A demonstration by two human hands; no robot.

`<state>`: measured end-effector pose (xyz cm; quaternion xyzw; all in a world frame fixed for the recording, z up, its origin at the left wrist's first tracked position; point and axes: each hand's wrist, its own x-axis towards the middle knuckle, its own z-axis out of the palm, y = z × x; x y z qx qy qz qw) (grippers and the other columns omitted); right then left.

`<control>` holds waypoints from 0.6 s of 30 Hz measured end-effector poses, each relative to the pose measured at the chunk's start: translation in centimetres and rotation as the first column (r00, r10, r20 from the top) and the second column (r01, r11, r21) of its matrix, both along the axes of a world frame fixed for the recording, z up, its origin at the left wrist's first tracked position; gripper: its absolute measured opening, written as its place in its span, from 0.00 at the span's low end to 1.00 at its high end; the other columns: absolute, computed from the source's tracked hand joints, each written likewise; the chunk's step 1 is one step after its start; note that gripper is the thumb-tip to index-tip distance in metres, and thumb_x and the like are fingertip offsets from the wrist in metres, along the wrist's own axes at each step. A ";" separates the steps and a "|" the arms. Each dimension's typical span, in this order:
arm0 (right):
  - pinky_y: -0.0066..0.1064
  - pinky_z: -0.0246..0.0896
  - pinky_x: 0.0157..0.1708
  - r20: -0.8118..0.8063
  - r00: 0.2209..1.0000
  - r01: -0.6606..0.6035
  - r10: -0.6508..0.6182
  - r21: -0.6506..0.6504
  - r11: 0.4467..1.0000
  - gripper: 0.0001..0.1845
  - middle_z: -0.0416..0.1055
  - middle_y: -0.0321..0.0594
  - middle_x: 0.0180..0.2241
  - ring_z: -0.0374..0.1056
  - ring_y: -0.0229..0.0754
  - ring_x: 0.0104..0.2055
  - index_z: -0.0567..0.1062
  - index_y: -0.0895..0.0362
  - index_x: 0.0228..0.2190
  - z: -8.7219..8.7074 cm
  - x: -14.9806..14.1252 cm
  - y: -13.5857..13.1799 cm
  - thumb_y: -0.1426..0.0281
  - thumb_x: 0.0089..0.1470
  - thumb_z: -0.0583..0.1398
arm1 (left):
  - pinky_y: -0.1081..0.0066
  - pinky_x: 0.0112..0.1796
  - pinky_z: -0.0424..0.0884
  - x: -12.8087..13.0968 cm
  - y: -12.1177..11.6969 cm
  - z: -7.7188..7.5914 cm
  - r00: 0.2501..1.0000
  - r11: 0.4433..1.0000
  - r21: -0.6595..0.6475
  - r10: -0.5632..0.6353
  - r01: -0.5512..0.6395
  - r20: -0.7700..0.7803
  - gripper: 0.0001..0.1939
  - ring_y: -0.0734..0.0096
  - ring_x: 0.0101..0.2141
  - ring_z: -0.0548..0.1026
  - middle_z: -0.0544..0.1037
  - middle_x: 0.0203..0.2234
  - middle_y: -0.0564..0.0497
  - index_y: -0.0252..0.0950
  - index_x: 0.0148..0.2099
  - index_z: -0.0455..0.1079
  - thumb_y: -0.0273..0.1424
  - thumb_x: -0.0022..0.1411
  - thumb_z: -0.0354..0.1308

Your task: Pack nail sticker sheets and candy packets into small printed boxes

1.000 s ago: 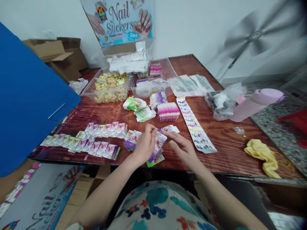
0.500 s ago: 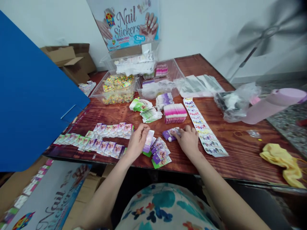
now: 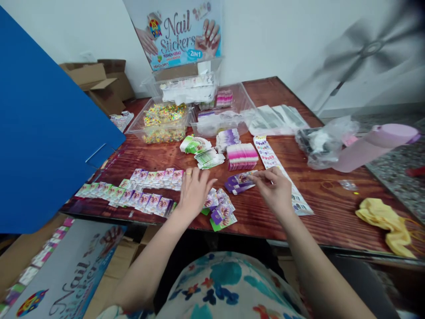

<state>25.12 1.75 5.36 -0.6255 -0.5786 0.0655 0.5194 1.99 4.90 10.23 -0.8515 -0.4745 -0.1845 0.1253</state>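
My left hand (image 3: 194,191) lies with fingers stretched out over a loose pile of small purple and green sticker packets (image 3: 221,210) near the front edge of the wooden table (image 3: 332,208). To its right, my right hand (image 3: 275,189) pinches the edge of a small fan of purple packets (image 3: 239,181) lying on the table. Two overlapping rows of the same packets (image 3: 133,192) run to the left of my left hand. A long strip of nail stickers (image 3: 274,161) passes under my right hand.
Clear tubs (image 3: 162,119) of coloured bits and packets stand at the back under a "Nail Stickers" sign (image 3: 181,33). Pink card stack (image 3: 241,156), plastic bag (image 3: 323,141), pink bottle (image 3: 375,146), yellow cloth (image 3: 385,219) lie around. A blue board (image 3: 43,133) leans at left.
My left hand let go of the packets it was handling and opened flat over the pile. My right hand lifted slightly and now pinches the purple fan it was pressing down.
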 end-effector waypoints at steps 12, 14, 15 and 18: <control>0.33 0.60 0.30 -0.030 0.970 -0.236 0.243 0.149 0.960 0.02 0.68 0.36 0.28 0.65 0.39 0.30 0.78 0.53 0.29 4.4 -0.8 -3.4 0.72 0.52 0.65 | 0.61 0.50 0.65 2.3 -2.7 0.7 0.764 0.816 -0.360 -0.146 0.452 0.629 0.24 0.61 0.49 0.69 0.71 0.47 0.42 0.36 0.60 0.55 0.37 0.65 0.54; 0.33 0.61 0.31 -0.002 0.940 -0.337 0.341 0.149 0.929 0.03 0.68 0.36 0.28 0.65 0.39 0.31 0.78 0.52 0.31 4.9 -1.3 -3.7 0.73 0.52 0.65 | 0.65 0.49 0.66 2.6 -2.4 2.0 0.708 0.584 -0.529 -0.116 0.616 0.697 0.27 0.64 0.48 0.71 0.71 0.49 0.44 0.38 0.60 0.55 0.36 0.62 0.57; 0.34 0.61 0.32 0.017 0.927 -0.372 0.373 0.153 0.916 0.04 0.68 0.36 0.28 0.65 0.40 0.31 0.78 0.52 0.31 5.2 -1.6 -3.8 0.73 0.52 0.65 | 0.67 0.46 0.68 2.8 -2.1 2.5 0.701 0.450 -0.592 -0.115 0.668 0.704 0.24 0.66 0.46 0.72 0.72 0.47 0.46 0.37 0.58 0.57 0.34 0.62 0.57; 0.35 0.61 0.33 0.040 0.906 -0.423 0.422 0.144 0.895 0.03 0.67 0.37 0.27 0.65 0.41 0.32 0.79 0.51 0.32 5.4 -2.6 -3.7 0.72 0.53 0.64 | 0.70 0.38 0.69 3.6 -1.6 3.2 0.764 0.249 -0.724 -0.144 0.644 0.629 0.11 0.69 0.36 0.73 0.73 0.36 0.51 0.35 0.47 0.64 0.29 0.62 0.53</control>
